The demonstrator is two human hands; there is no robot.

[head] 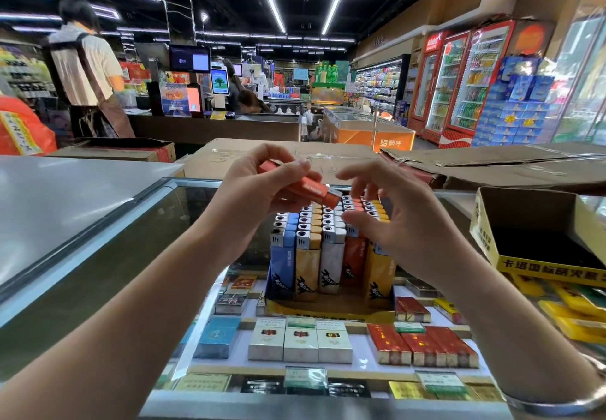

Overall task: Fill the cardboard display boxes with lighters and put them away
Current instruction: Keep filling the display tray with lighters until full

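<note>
Both arms are bare, with no sleeves. The right wrist, near the bottom right corner, wears a thin shiny silver bracelet (554, 404)

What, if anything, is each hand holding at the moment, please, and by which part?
The left hand grips orange plastic lighters around their bodies, metal tops pointing right. The right hand holds nothing.

Loading lighters at the glass counter

At centre frame our left hand (262, 186) grips red lighters (303, 186) above the display box (328, 308), packed with upright blue, yellow, white and red lighters (328, 245); our right hand (396, 222) hovers just right of them, fingers loosely spread, holding nothing. An empty yellow box (537, 242) sits at the right edge; cigarette packs (300, 339) lie under the glass counter (131, 239).
</note>
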